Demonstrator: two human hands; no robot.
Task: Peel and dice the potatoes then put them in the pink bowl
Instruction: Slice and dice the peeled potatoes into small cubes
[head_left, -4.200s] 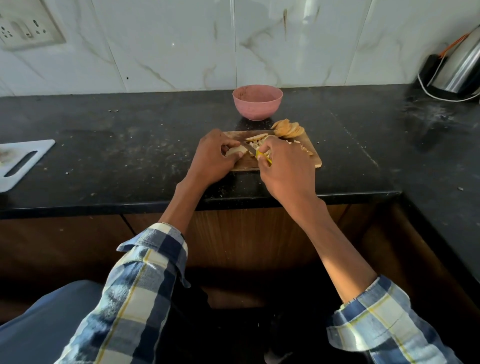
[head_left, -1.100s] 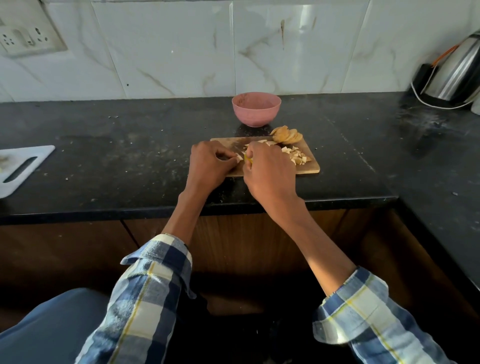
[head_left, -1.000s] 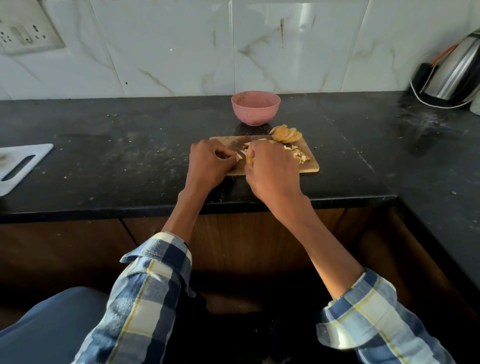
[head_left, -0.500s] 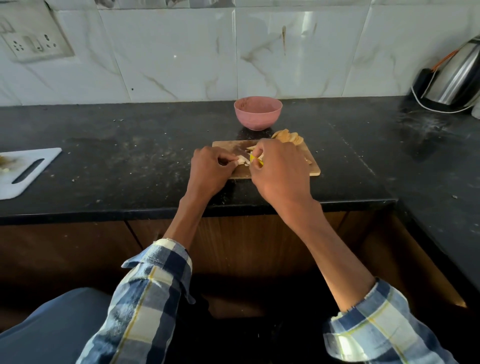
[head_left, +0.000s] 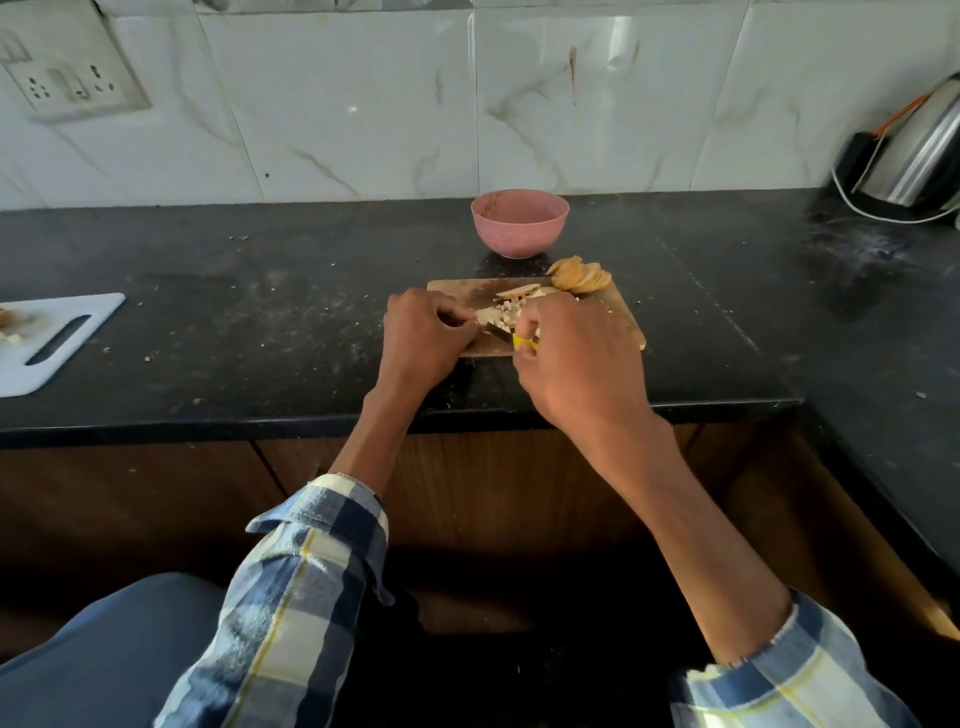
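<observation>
A small wooden cutting board (head_left: 457, 288) lies on the black counter, just in front of the pink bowl (head_left: 519, 223). My left hand (head_left: 423, 340) pinches a pale potato piece (head_left: 487, 315) against the board. My right hand (head_left: 579, 358) grips a yellow-handled knife (head_left: 523, 342), its dark blade lying across the potato. Small diced bits (head_left: 511, 309) sit between my hands. A stack of potato slices (head_left: 579, 275) rests on the board's far right corner. The board's right half is partly hidden by my right hand.
A white cutting board (head_left: 57, 338) with some scraps lies at the counter's far left. A steel kettle (head_left: 919, 150) with a white cord stands at the back right. The counter edge runs just below my wrists and turns forward at the right.
My hands have stayed on the board, the knife working through the potato. The pile of diced bits has grown since the oldest frame. The camera has tilted slightly.
</observation>
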